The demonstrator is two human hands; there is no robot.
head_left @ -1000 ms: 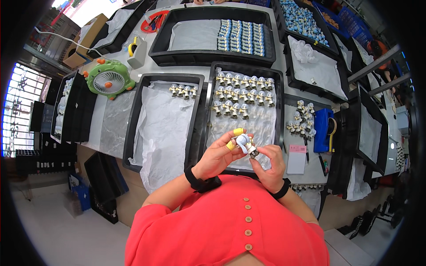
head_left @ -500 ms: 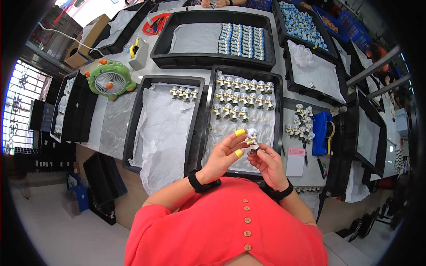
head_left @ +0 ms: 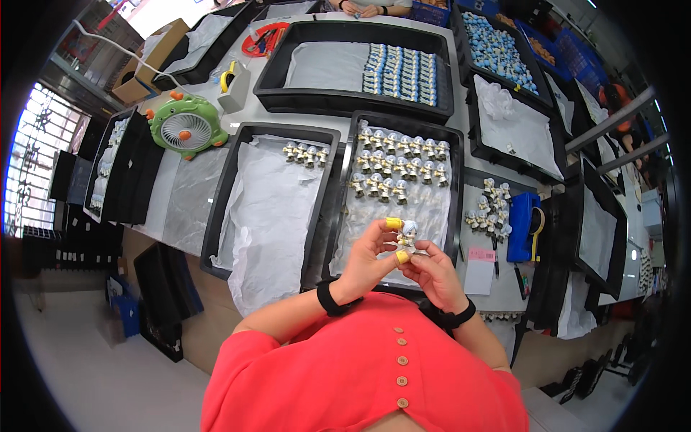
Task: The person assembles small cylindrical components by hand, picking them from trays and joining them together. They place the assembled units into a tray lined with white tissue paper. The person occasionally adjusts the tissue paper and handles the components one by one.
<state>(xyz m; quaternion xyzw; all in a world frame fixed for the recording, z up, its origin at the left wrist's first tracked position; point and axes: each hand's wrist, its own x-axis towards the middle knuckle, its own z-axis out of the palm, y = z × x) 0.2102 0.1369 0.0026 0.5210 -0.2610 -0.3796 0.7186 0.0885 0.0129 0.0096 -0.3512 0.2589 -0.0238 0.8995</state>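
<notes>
My left hand [head_left: 367,263] and right hand [head_left: 432,273] meet over the near edge of the counter [head_left: 191,194], just above the near rim of the middle black tray [head_left: 345,209]. Both pinch 1 small white figurine [head_left: 407,232] between them. Left fingers clamped on it, yellow finger cots [head_left: 393,223] on thumb and index tip. Right fingers curled shut on its lower part; exact contact hard to see. Black wristband on each wrist.

Middle tray holds about 3 rows of the same figurines [head_left: 396,162] toward its far edge, on clear plastic sheet. Left tray [head_left: 216,216] just beside it, lined with white paper, 1 short row of figurines [head_left: 306,153] at its far right corner. Far tray [head_left: 288,97] has a block of blue-white pieces [head_left: 399,68]. Loose cluster of figurines [head_left: 489,209] on the counter right of the middle tray, next to a blue box [head_left: 522,227]. Green desk fan [head_left: 180,128] at the left edge of the counter. Another person's hands [head_left: 371,9] at the far edge.
</notes>
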